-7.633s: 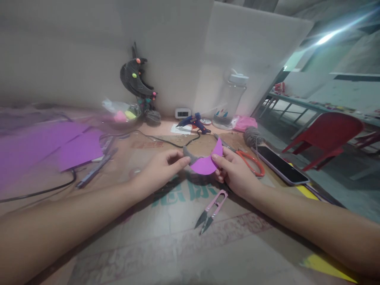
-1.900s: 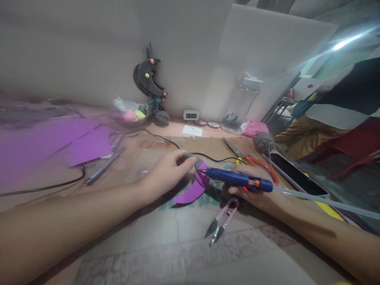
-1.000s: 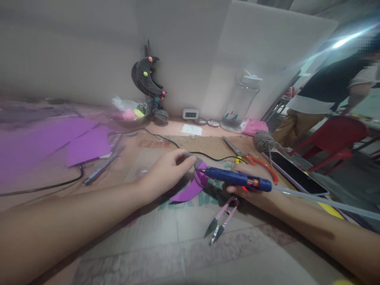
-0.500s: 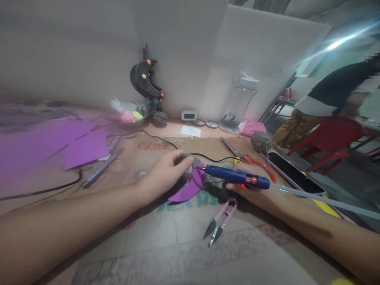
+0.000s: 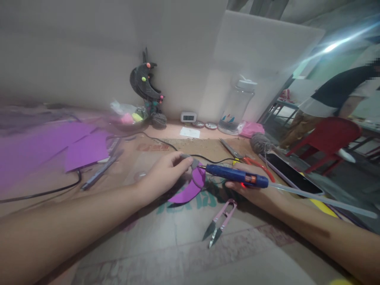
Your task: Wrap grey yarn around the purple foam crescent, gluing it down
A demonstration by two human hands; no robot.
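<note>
My left hand (image 5: 170, 168) pinches the upper end of a purple crescent cutout (image 5: 190, 190), where grey yarn (image 5: 194, 164) is wrapped round it. A strand of the yarn hangs along the crescent. My right hand (image 5: 246, 186) grips a blue hot glue gun (image 5: 228, 173) with a red light lit and a long clear glue stick (image 5: 320, 198) sticking out of its back. The gun's nozzle meets the purple crescent close to the wrapped part. Below my right hand lie pink thread snips (image 5: 221, 221), blades toward me.
Orange-handled scissors (image 5: 246, 158), a ball of grey yarn (image 5: 260, 142) and a phone (image 5: 292, 174) lie at right. Purple sheets (image 5: 86, 148) and a pen (image 5: 99, 174) are at left. Behind stand a bottle (image 5: 236, 107) and a small clock (image 5: 188, 117). A person bends near a red chair (image 5: 338, 134).
The view has shifted slightly. Both hands, the glue gun and the crescent keep nearly the same positions. The person in the background has moved a little.
</note>
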